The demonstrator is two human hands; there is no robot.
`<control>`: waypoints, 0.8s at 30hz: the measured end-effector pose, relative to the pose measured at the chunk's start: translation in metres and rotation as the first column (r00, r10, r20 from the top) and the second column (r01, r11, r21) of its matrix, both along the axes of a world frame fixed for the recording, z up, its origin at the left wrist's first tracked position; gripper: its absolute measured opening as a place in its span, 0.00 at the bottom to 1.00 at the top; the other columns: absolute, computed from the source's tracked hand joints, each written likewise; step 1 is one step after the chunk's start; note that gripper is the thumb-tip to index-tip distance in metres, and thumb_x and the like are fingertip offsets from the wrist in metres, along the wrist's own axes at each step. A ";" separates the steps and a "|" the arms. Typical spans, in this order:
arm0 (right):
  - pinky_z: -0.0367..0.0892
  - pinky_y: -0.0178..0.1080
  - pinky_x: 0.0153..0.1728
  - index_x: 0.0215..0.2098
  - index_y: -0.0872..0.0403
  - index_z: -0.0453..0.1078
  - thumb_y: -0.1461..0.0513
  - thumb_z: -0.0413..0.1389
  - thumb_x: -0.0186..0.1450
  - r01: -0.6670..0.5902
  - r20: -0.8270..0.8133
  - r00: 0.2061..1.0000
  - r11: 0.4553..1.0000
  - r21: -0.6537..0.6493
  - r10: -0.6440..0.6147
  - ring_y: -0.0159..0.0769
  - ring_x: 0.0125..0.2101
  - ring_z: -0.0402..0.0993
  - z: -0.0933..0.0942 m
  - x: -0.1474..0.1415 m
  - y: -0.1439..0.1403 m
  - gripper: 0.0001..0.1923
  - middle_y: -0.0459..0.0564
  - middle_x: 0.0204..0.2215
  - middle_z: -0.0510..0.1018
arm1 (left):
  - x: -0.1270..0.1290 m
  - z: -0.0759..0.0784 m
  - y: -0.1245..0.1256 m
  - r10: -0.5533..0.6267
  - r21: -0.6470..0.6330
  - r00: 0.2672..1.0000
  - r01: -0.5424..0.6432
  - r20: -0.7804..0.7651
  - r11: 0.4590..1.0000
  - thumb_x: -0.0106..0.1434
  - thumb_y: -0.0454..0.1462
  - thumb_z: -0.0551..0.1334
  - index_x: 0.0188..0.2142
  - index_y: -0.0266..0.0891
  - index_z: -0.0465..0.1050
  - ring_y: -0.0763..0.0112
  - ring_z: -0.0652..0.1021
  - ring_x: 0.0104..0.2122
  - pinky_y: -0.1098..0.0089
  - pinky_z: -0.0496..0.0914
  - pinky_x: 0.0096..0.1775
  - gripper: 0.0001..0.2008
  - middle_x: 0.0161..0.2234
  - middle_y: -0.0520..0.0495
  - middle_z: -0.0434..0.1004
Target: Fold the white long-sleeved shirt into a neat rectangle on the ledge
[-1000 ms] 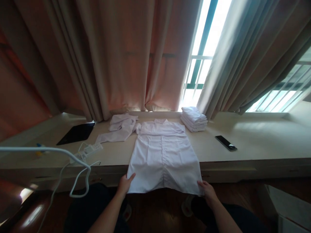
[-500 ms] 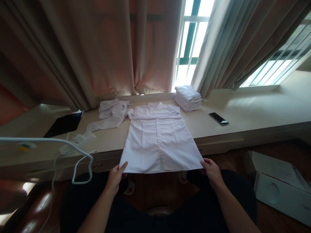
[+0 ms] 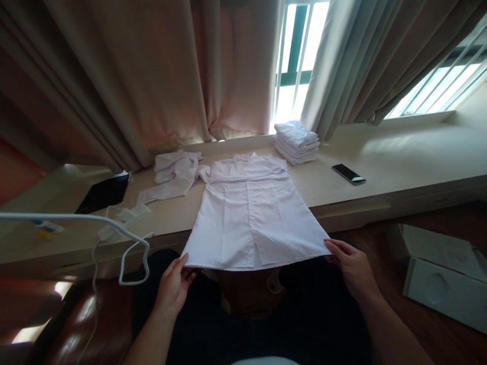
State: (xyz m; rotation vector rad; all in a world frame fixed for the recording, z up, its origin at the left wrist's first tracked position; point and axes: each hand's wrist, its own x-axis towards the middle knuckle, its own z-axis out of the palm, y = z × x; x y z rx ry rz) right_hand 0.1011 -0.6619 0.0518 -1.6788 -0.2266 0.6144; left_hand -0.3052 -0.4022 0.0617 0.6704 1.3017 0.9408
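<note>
white shirt (image 3: 232,218) laid out long-ways, collar (image 3: 244,157) pointing at the curtains (image 3: 152,66), left hand (image 3: 174,284) and right hand (image 3: 352,264) pinching 1 hem (image 3: 232,267) corner each, rest stretching out ahead

Pale ledge (image 3: 399,158): white shirt (image 3: 239,218) (overhanging), folded stack (image 3: 297,144), phone (image 3: 347,174).

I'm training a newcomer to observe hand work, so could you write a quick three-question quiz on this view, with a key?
1. True or false: the left hand and right hand hold opposite ends of the white shirt's hem.
2. In the picture, the smartphone lies where relative to the folded white stack? A) left B) right C) on top
3. Fill in: the bright window shows between the hanging ____.

Key: 1. True; 2. B; 3. curtains.
</note>
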 end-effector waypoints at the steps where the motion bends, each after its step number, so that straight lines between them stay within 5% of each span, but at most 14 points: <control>1: 0.71 0.37 0.32 0.45 0.57 0.78 0.48 0.67 0.51 -0.017 0.007 1.000 0.999 -0.040 0.017 0.37 0.28 0.75 0.002 0.001 -0.004 0.29 0.54 0.39 0.81 | 0.000 0.003 -0.004 -0.015 0.005 1.000 0.015 -0.024 1.000 0.50 0.39 0.71 0.34 0.40 0.68 0.76 0.75 0.28 0.76 0.69 0.26 0.15 0.33 0.54 0.75; 7: 0.69 0.38 0.37 0.47 0.54 0.79 0.47 0.64 0.53 -0.219 0.128 0.949 0.897 -0.384 0.287 0.44 0.33 0.77 0.019 0.003 -0.029 0.28 0.52 0.31 0.82 | -0.005 0.017 -0.024 -0.030 0.135 0.980 0.058 -0.199 0.989 0.49 0.42 0.72 0.48 0.45 0.64 0.73 0.75 0.28 0.74 0.71 0.28 0.29 0.31 0.54 0.75; 11: 0.71 0.37 0.41 0.52 0.50 0.76 0.49 0.62 0.54 -0.306 0.286 0.856 0.867 -0.392 0.432 0.45 0.41 0.77 0.027 0.000 -0.042 0.29 0.51 0.44 0.80 | -0.016 0.020 -0.024 -0.107 0.276 0.903 0.238 -0.416 0.931 0.52 0.48 0.70 0.46 0.41 0.70 0.69 0.76 0.32 0.72 0.72 0.34 0.25 0.34 0.51 0.77; 17: 0.72 0.37 0.43 0.53 0.46 0.75 0.53 0.56 0.62 -0.364 0.528 0.590 0.785 -0.501 0.611 0.41 0.42 0.77 0.039 0.005 -0.049 0.21 0.51 0.44 0.78 | -0.025 0.037 -0.013 -0.351 0.233 0.666 0.624 -0.658 0.746 0.49 0.50 0.71 0.40 0.41 0.79 0.60 0.78 0.42 0.69 0.73 0.45 0.22 0.41 0.45 0.79; 24: 0.74 0.37 0.42 0.55 0.42 0.73 0.53 0.53 0.66 -0.297 0.634 0.426 0.761 -0.576 0.646 0.42 0.43 0.78 0.053 0.011 -0.061 0.20 0.51 0.48 0.77 | -0.042 0.045 0.000 -0.269 0.237 0.426 0.814 -0.864 0.530 0.55 0.49 0.66 0.37 0.48 0.81 0.63 0.80 0.41 0.72 0.75 0.42 0.13 0.41 0.47 0.79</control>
